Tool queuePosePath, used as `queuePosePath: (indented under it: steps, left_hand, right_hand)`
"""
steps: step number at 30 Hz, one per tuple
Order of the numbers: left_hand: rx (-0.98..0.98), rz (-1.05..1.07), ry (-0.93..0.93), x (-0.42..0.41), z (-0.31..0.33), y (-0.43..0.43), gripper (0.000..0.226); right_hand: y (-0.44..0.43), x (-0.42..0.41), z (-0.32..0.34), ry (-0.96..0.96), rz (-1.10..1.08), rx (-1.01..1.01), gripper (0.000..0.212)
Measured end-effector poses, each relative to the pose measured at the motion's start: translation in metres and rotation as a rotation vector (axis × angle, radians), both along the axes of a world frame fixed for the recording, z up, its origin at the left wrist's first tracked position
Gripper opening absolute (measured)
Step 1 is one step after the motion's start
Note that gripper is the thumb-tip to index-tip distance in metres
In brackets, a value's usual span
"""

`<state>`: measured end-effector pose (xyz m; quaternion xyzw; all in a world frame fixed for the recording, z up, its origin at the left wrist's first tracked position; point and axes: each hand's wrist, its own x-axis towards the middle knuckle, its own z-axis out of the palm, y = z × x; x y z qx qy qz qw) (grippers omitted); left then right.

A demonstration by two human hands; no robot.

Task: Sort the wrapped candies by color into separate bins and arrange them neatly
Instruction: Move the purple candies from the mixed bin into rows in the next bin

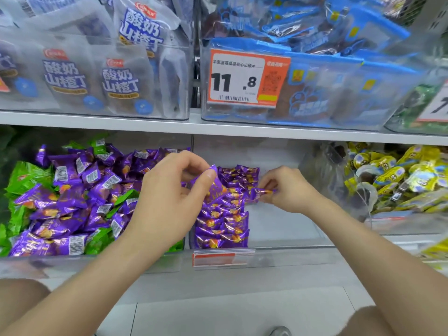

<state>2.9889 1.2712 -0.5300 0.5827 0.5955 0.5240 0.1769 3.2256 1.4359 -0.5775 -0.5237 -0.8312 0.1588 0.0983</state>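
A clear left bin (92, 259) on the lower shelf holds a loose heap of purple candies (72, 190) mixed with green candies (23, 177). The middle bin (286, 251) holds a tidy stack of purple candies (223, 229) along its left side. My left hand (169, 197) pinches a purple candy (214, 187) above that stack. Just right of the stack's upper part, my right hand (288, 190) pinches another purple candy (258, 192).
A right bin of yellow wrapped sweets (397, 180) stands beside the middle bin. The upper shelf carries bins of white bags (97, 73) and blue bags (339, 76) with an orange price tag (247, 78). Grey floor tiles and my knees lie below.
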Motion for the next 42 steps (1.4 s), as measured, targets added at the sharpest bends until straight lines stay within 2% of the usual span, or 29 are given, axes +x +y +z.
queuePosePath:
  steps: [3,10,17,27,29,31,33,35,37,39,42]
  left_hand:
    - [-0.008,-0.014,0.089,0.004,-0.003,0.001,0.010]
    - [0.031,-0.034,0.273,0.007,-0.005,-0.002,0.013]
    - [0.008,-0.060,0.288,0.003,-0.011,-0.001,0.010]
    - [0.006,-0.065,0.294,0.002,-0.009,-0.002,0.010]
    - [0.001,-0.054,0.286,0.001,-0.009,-0.003,0.010]
    - [-0.007,-0.042,0.266,0.001,-0.008,-0.002,0.010]
    - [-0.016,-0.037,0.226,0.003,-0.006,-0.002,0.010]
    - [-0.021,-0.047,0.181,0.008,-0.005,-0.003,0.008]
    - [-0.008,-0.057,0.152,0.013,-0.003,-0.004,0.006]
    - [0.039,-0.059,0.195,0.015,-0.004,-0.006,0.005]
    - [0.126,-0.074,0.546,0.013,-0.013,-0.003,0.005]
  right_hand:
    - [0.003,-0.002,-0.007,-0.064,0.056,-0.016,0.029]
    - [-0.003,-0.013,-0.009,-0.094,0.076,0.018,0.021]
    - [-0.005,-0.013,-0.006,-0.136,0.034,0.061,0.020]
    - [-0.004,-0.014,-0.004,-0.084,0.091,0.084,0.022]
    - [-0.007,-0.013,0.007,-0.037,0.050,0.129,0.018]
    - [-0.016,-0.016,0.024,0.146,-0.001,0.120,0.017]
    - [-0.038,-0.021,0.044,0.464,0.074,-0.156,0.017]
    - [-0.064,-0.027,0.060,0.643,0.262,-0.419,0.020]
    - [-0.079,-0.031,0.065,0.653,0.373,-0.457,0.028]
    - [-0.076,-0.029,0.067,0.639,0.351,-0.418,0.027]
    - [-0.052,-0.012,0.055,0.521,0.293,-0.263,0.017]
